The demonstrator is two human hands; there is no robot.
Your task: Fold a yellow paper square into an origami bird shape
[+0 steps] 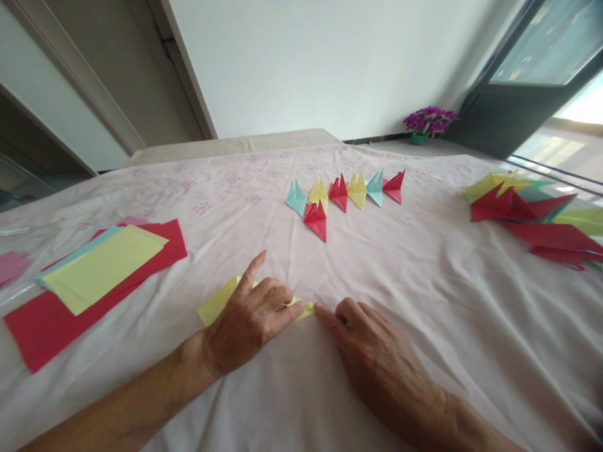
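Note:
A partly folded sheet of yellow paper [218, 302] lies flat on the cloth in front of me, narrowing to a point on its right. Across its middle rests my left hand [257, 314], holding it down with the thumb near the narrow end. The left index finger is stretched up and away, while the other fingers are bent. My right hand [377, 358] is curled, its leading digit pressed at the paper's pointed tip. Both hands hide part of the paper. Beyond them stand several small folded paper pieces, including a red one [316, 220] and a light blue one [296, 198].
Flat sheets lie at left: red paper [35, 336] under blue and yellow sheets [110, 267], with pink paper [12, 267] beside them. Larger folded red paper [551, 237] is piled at right. A pale flowered tablecloth [211, 232] covers the table. Purple flowers [429, 119] stand beyond.

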